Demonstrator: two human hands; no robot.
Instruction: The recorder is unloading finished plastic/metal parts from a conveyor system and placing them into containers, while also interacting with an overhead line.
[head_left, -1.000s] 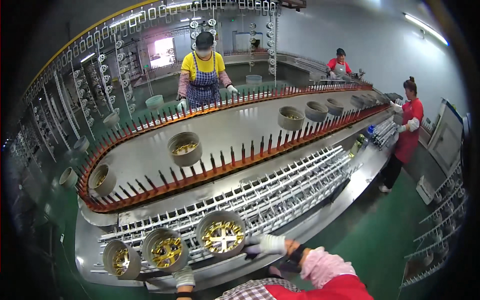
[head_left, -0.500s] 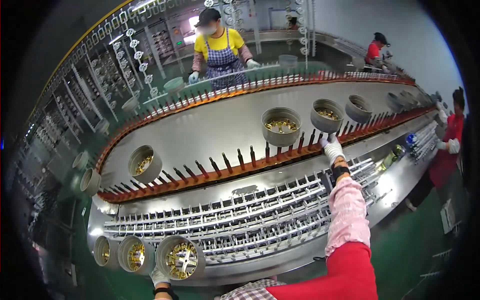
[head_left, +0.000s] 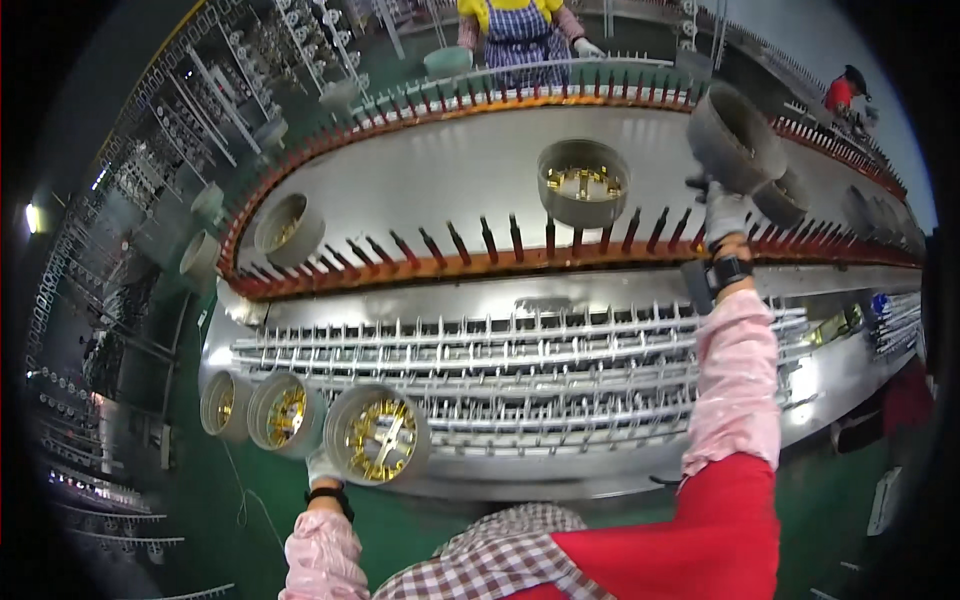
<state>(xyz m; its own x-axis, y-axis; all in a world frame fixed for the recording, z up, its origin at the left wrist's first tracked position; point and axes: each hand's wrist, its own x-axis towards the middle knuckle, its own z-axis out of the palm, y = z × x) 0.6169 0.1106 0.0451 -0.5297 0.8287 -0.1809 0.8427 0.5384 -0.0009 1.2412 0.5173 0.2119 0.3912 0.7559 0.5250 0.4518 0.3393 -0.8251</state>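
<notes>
My right hand [head_left: 724, 212], in a white glove, reaches out over the row of upright pegs and grips a grey round tub [head_left: 730, 145] by its lower near side. That tub is lifted and tilted, and its contents are hard to make out. My gloved left hand [head_left: 324, 466] is at the lower left side of another grey tub [head_left: 420, 450], with its fingers partly hidden against it. Small gold parts [head_left: 380, 440] and a pale cross-shaped piece lie inside. Beside it stand two more tubs with gold parts, a middle one [head_left: 262, 425] and a smaller-looking one [head_left: 210, 410].
Metal racks with short prongs [head_left: 470, 360] cover the near bench. Behind them an orange track with dark-tipped pegs [head_left: 490, 240] loops around a steel table [head_left: 430, 160]. Tubs [head_left: 583, 210] stand along it. A person in a checked apron [head_left: 525, 45] works across the table.
My right hand has gone from the pegs to a tub, which is now raised and tilted. The view has shifted, so the bench sits higher. My left hand stays at its tub.
</notes>
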